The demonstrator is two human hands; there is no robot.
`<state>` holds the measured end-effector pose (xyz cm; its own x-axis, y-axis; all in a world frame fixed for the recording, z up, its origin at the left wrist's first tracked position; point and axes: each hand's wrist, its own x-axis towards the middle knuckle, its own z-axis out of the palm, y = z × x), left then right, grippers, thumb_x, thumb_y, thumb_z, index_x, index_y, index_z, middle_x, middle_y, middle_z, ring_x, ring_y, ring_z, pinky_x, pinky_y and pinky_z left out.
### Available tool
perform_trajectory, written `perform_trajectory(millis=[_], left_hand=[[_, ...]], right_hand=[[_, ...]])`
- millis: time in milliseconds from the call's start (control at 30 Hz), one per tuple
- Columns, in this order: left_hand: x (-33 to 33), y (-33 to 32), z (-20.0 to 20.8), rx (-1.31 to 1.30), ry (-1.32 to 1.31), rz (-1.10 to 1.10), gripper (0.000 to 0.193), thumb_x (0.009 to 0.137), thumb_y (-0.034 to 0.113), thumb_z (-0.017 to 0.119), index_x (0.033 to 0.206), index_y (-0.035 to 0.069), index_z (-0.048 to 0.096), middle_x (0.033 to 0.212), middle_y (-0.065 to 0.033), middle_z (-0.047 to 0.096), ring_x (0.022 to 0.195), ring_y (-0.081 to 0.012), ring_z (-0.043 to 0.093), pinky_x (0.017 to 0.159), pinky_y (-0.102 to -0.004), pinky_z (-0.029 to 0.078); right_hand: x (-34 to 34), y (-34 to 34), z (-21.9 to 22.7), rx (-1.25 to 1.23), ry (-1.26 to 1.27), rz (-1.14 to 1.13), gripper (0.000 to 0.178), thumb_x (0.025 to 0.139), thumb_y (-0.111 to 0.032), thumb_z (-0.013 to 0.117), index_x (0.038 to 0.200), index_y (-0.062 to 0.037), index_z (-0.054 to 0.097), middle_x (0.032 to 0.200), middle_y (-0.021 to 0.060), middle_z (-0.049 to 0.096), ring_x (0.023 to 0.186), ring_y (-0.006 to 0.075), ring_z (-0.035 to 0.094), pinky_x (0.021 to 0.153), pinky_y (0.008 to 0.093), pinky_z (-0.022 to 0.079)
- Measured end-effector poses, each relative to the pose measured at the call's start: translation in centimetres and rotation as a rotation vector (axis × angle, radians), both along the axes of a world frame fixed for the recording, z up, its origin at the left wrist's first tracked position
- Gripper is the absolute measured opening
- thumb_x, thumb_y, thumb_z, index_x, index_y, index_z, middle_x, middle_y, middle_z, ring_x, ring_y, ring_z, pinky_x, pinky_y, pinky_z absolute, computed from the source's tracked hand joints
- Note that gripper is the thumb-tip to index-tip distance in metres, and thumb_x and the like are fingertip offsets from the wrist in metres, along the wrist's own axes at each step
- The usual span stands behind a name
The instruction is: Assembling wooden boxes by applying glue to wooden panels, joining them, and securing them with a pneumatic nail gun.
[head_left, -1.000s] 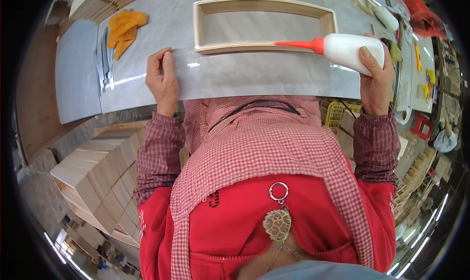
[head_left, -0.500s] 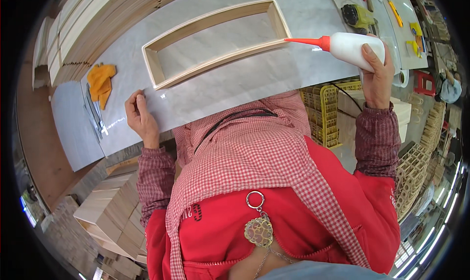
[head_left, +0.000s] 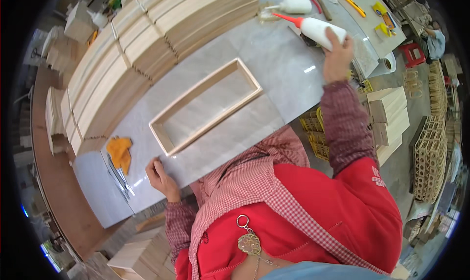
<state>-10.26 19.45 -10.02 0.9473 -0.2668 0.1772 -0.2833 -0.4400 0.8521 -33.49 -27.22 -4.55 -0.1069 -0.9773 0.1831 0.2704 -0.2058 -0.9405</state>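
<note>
My right hand [head_left: 338, 57] grips a white squeeze bottle [head_left: 319, 32] with a long red nozzle. The bottle is held above the far right of the table, tilted, its nozzle pointing up and left. A narrow rectangular wooden frame [head_left: 215, 122] rests on the grey marbled tabletop [head_left: 279, 54], apart from the bottle. Just off the frame's near left corner is my left hand [head_left: 163, 178], at the table's front edge. Its fingers are loosely curled, and I see nothing in them.
Long stacks of wooden boards [head_left: 156, 40] line the table's back. An orange cloth [head_left: 120, 153] and thin metal strips [head_left: 120, 182] lie left. Another white bottle [head_left: 296, 5], a hammer [head_left: 320, 3] and a yellow cutter [head_left: 355, 6] are far right. A yellow crate [head_left: 314, 133] stands below.
My right hand has carried the bottle away from the frame's right corner, up toward the far tools. The view has shifted and turned. My left hand stays near the table edge.
</note>
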Motion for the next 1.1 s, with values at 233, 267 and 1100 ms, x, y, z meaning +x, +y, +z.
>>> perform_trajectory(millis=[233,267,1100], left_hand=[[0.0,-0.7,-0.1,-0.039,0.048,-0.007,0.022,0.095,0.017,0.047,0.104,0.001,0.059,0.099,-0.0077,0.060,0.089,-0.0171,0.053,0.082,-0.0271,0.043],[0.2,-1.1,-0.3,-0.041,0.056,-0.029,0.023,0.095,0.018,0.047,0.105,0.001,0.059,0.100,-0.0082,0.060,0.089,-0.0174,0.054,0.083,-0.0273,0.044],[1.9,0.5,-1.8,0.294,-0.094,-0.016,0.030,0.096,0.022,0.047,0.113,-0.002,0.055,0.108,-0.0151,0.058,0.095,-0.0261,0.054,0.086,-0.0301,0.043]], right_hand=[[4.9,-0.1,-4.1,-0.442,0.596,-0.305,0.058,0.069,-0.026,0.078,0.114,-0.0013,0.051,0.102,0.0142,0.055,0.091,0.0281,0.055,0.083,0.0347,0.046],[4.5,-0.3,-5.3,-0.487,0.661,-0.343,0.057,0.068,-0.025,0.077,0.113,-0.0015,0.051,0.102,0.0138,0.055,0.090,0.0290,0.055,0.083,0.0354,0.046],[-36.2,-4.0,-5.7,0.860,1.316,-0.706,0.082,0.073,-0.063,0.060,0.128,-0.0046,0.044,0.123,0.0180,0.048,0.112,0.0375,0.048,0.095,0.0482,0.039]])
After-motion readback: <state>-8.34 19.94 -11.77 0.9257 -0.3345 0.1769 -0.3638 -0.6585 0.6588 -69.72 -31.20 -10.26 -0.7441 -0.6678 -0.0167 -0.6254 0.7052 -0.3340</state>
